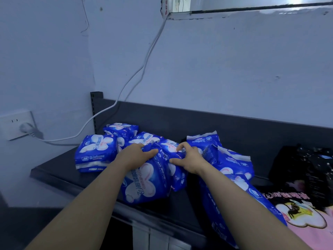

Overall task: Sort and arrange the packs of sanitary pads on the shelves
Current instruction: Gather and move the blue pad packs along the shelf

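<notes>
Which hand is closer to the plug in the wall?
Left. The left hand grips the front blue pack, on the side toward the plug; the right hand pinches the middle pack, farther right.

Two arms in view, one person.

Left hand: bare. Right hand: bare.

Left forearm: uncovered skin from the wrist down to the lower frame edge. Right forearm: likewise uncovered along its whole visible length.

Build: both forearms slim and smooth, tapering evenly to narrow wrists (the wide lens swells them toward the bottom edge, so true proportions are uncertain). Fingers slender, knuckles only lightly marked.

Surface: soft shading along the inner side of each arm. Nails too small and blurred to judge. The frame cuts off both arms below the elbow.
</notes>
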Action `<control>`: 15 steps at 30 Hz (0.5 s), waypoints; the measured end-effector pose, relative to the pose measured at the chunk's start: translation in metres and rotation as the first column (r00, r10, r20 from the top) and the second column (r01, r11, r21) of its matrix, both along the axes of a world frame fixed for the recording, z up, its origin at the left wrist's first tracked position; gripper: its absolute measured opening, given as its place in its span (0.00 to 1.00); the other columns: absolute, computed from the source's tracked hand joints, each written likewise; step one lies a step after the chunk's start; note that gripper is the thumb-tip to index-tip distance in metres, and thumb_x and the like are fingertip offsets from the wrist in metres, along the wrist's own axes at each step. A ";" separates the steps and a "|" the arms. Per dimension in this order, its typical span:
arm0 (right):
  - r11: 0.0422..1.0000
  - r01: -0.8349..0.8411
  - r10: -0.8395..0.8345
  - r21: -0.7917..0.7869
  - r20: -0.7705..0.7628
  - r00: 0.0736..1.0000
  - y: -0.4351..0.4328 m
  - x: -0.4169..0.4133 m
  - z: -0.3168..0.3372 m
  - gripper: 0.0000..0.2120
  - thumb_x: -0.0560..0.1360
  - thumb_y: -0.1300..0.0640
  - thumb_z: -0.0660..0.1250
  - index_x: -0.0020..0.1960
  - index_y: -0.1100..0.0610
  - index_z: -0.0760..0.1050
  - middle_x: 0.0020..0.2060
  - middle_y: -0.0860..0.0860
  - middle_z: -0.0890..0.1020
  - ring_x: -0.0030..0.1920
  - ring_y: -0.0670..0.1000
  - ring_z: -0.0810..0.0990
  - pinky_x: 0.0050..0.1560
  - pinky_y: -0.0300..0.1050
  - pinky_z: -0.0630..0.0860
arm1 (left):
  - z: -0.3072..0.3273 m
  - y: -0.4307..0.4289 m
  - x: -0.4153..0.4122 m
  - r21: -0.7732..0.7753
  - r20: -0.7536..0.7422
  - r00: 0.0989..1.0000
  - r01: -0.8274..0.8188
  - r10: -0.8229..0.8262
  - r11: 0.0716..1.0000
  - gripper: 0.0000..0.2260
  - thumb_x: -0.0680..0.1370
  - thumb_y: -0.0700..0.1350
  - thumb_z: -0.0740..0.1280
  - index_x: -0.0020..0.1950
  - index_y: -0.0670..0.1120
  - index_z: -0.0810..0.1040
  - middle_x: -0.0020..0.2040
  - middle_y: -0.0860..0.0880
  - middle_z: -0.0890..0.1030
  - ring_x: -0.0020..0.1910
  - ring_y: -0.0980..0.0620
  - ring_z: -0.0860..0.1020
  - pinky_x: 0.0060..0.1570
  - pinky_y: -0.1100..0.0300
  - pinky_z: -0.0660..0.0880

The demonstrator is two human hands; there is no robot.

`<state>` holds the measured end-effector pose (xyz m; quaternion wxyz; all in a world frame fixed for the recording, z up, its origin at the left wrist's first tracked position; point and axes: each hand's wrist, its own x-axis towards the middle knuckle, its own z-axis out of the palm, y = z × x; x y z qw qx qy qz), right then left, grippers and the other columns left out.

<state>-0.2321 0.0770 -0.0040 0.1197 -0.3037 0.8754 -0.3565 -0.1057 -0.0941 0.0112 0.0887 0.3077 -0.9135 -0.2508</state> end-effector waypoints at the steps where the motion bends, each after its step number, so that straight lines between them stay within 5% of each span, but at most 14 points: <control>1: 1.000 0.009 -0.009 0.023 -0.008 1.000 0.000 0.001 0.000 0.26 0.69 0.40 0.73 0.61 0.42 0.65 0.64 0.52 0.63 0.64 0.56 0.68 0.64 0.55 0.71 | 0.000 0.002 0.002 -0.005 -0.005 1.000 -0.005 0.005 1.000 0.37 0.75 0.70 0.59 0.76 0.47 0.64 0.73 0.46 0.69 0.68 0.46 0.70 0.59 0.52 0.68; 4: 0.997 0.018 -0.016 0.076 -0.027 1.000 0.002 0.003 0.002 0.39 0.69 0.39 0.73 0.73 0.39 0.57 0.68 0.53 0.59 0.70 0.59 0.62 0.69 0.56 0.67 | -0.001 0.004 0.005 -0.003 -0.027 0.999 -0.022 0.021 1.000 0.35 0.76 0.69 0.58 0.73 0.45 0.67 0.71 0.46 0.71 0.65 0.47 0.72 0.56 0.54 0.68; 8: 0.998 -0.003 0.010 0.059 -0.122 0.992 0.002 0.010 0.002 0.36 0.72 0.41 0.70 0.75 0.42 0.59 0.68 0.54 0.58 0.70 0.58 0.59 0.70 0.54 0.64 | -0.005 0.002 0.013 0.000 -0.087 0.994 -0.060 0.059 0.998 0.29 0.77 0.68 0.57 0.61 0.45 0.75 0.63 0.45 0.77 0.57 0.47 0.76 0.59 0.51 0.72; 11: 0.999 0.000 0.007 0.040 -0.170 0.985 0.004 0.015 0.001 0.35 0.72 0.42 0.70 0.75 0.42 0.60 0.67 0.54 0.59 0.69 0.57 0.58 0.69 0.53 0.64 | -0.006 0.005 0.021 0.017 -0.153 0.985 -0.075 0.077 0.997 0.33 0.73 0.72 0.56 0.59 0.45 0.76 0.59 0.46 0.79 0.56 0.47 0.77 0.58 0.45 0.73; 15: 0.985 -0.006 0.042 0.174 -0.203 0.978 0.011 0.016 0.005 0.36 0.73 0.39 0.68 0.76 0.43 0.57 0.70 0.55 0.59 0.71 0.59 0.58 0.69 0.54 0.63 | -0.007 0.013 0.026 -0.015 -0.242 0.966 -0.097 0.090 0.995 0.29 0.69 0.74 0.58 0.37 0.47 0.72 0.41 0.48 0.79 0.42 0.49 0.78 0.48 0.48 0.76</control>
